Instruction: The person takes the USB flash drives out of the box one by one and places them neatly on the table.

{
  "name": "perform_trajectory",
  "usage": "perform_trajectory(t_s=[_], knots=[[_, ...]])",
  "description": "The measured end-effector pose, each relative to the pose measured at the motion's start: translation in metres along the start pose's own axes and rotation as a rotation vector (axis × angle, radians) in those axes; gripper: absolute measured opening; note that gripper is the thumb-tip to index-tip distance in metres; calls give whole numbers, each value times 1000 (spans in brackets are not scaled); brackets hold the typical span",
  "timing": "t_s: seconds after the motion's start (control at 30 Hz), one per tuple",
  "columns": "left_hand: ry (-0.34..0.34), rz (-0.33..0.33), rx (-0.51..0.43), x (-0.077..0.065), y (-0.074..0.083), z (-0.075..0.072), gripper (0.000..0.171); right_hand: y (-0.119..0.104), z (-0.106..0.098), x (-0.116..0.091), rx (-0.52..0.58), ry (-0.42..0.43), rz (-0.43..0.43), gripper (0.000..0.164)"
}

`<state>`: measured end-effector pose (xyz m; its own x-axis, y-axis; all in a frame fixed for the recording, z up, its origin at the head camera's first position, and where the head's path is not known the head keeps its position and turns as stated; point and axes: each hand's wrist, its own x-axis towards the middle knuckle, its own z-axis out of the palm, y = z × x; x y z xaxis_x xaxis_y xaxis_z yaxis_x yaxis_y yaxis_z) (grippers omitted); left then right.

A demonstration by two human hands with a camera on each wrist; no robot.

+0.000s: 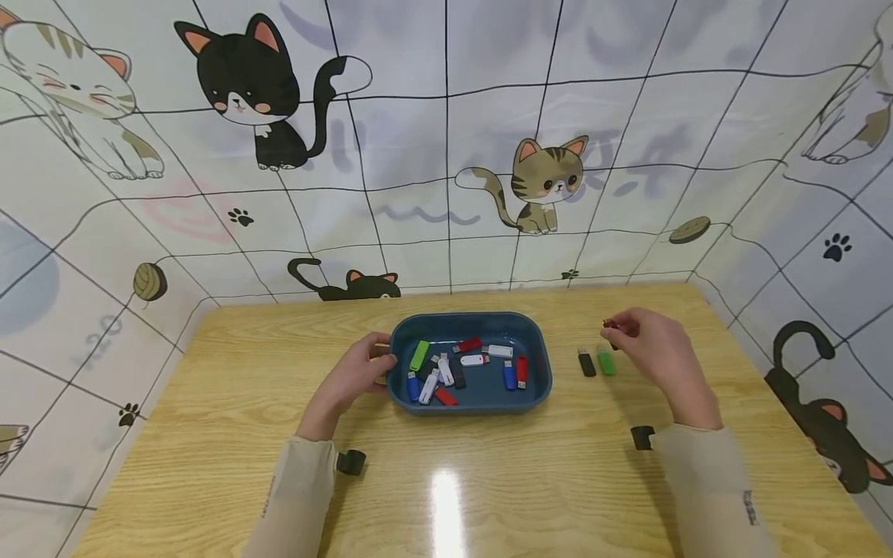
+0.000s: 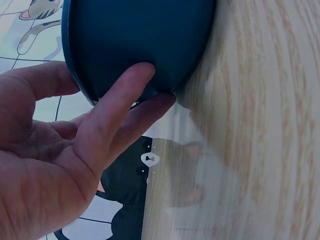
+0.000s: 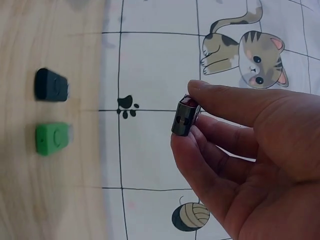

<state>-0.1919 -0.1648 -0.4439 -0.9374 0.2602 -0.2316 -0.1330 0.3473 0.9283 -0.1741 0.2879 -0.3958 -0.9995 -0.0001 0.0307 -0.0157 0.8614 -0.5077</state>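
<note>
A dark blue plastic bin (image 1: 472,410) stands mid-table with several USB flash drives inside, in red, white, blue, green and black. My left hand (image 1: 354,370) grips its left end, the thumb at the rim; the left wrist view shows fingers against the bin's outer wall (image 2: 140,30). To the right of the bin, my right hand (image 1: 656,353) pinches a dark red USB flash drive (image 3: 184,117) between thumb and fingers, raised off the table. Its metal plug faces the right wrist camera. Just left of that hand, a black flash drive (image 1: 587,363) and a green flash drive (image 1: 606,362) lie side by side.
The wooden table (image 1: 230,434) ends at the back against a white cloth (image 1: 418,155) printed with cats and grid lines. Cloth also hangs at both sides. A light glare sits on the table's front part.
</note>
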Motion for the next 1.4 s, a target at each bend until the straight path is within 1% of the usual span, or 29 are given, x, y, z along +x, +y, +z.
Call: perform_trajectory(t_s=[0.17, 0.33, 0.67, 0.9, 1.2, 1.4], knots=[[-5, -1, -11, 1, 1, 1, 42, 12, -1, 0, -15, -6, 21, 38], [1, -6, -11, 2, 1, 2, 42, 19, 0, 2, -12, -15, 41, 40], [6, -6, -9, 1, 0, 1, 41, 36, 12, 7, -12, -51, 91, 42], [-1, -1, -3, -1, -1, 1, 42, 43, 17, 8, 14, -75, 110, 39], [-5, 2, -1, -1, -1, 0, 43, 51, 25, 9, 6, -87, 123, 42], [-6, 6, 2, -2, -1, 0, 42, 56, 30, 9, 10, -94, 156, 43]])
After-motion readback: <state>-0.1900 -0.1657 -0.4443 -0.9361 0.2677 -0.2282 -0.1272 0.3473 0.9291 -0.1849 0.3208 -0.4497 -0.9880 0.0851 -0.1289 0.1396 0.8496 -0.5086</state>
